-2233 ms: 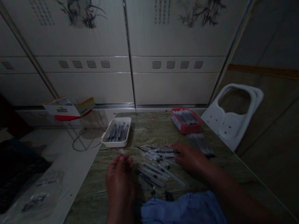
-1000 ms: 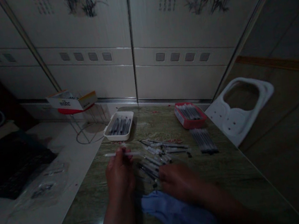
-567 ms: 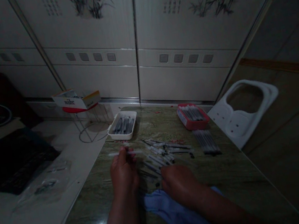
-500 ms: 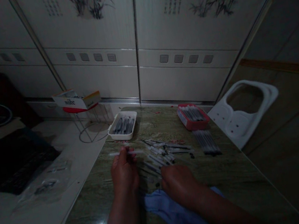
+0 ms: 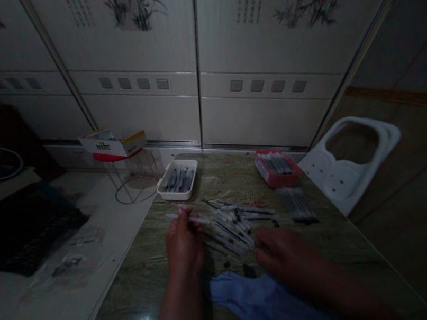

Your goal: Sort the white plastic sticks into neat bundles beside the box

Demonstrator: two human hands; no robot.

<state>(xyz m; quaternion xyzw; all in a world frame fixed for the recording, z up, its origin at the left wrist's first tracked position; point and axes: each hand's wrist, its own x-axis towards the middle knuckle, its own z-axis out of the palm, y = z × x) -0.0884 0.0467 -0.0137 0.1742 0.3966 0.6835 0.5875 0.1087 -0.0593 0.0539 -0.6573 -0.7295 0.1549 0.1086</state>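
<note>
My left hand is closed on a pale pen, which sticks out on both sides of the fingers. At the right of the loose pens, my right hand has its fingers curled; it is blurred, and what it holds, if anything, is too small to make out. Small black pieces lie among the pens. A row of pens lies side by side below a red box filled with pens. At the back left stands a white tray with more dark pens in it.
A blue cloth lies at the table's near edge, partly under my right forearm. Beyond the green table are a white chair at right and a red stool bearing an open carton at left.
My right hand has moved to the right, away from my left hand. My left hand still holds the pen, which now tilts down to the right. The camera view has shifted slightly.
</note>
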